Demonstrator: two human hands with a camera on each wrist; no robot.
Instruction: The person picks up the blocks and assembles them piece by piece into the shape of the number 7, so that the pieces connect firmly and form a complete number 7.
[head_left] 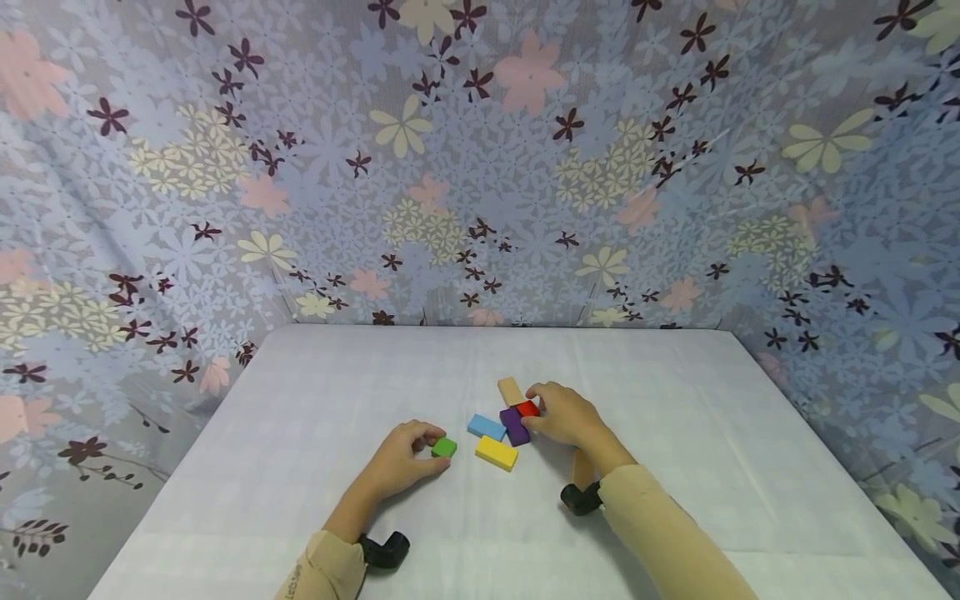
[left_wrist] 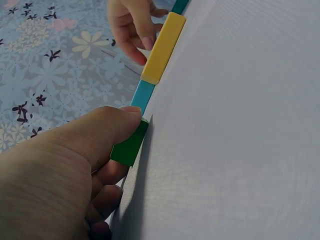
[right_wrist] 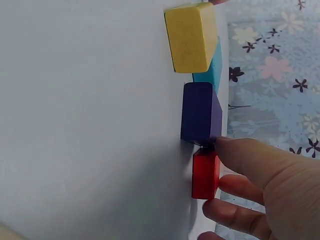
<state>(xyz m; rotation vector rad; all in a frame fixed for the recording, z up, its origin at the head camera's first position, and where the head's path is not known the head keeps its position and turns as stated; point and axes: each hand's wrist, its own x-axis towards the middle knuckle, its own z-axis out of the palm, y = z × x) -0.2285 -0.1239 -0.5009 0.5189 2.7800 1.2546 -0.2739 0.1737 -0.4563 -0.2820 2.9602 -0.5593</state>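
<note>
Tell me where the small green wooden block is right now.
In the head view, the small green wooden block lies on the white table, pinched by the left hand, left of the flat yellow wooden block.

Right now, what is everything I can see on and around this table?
green block: one, green, pinched in the left hand's fingertips, left of the other blocks
blue block: one, light blue, flat on the table, mid-cluster
yellow block: one, yellow, nearest the person
purple block: one, purple, beside the red one
red block: one, red, under the right hand's fingertips
wooden piece: one, tan, behind the cluster
table: one, white cloth
backdrop: floral fabric, blue-grey, behind and at the sides
left hand: one, holds the green block
right hand: one, holds the red block
</note>
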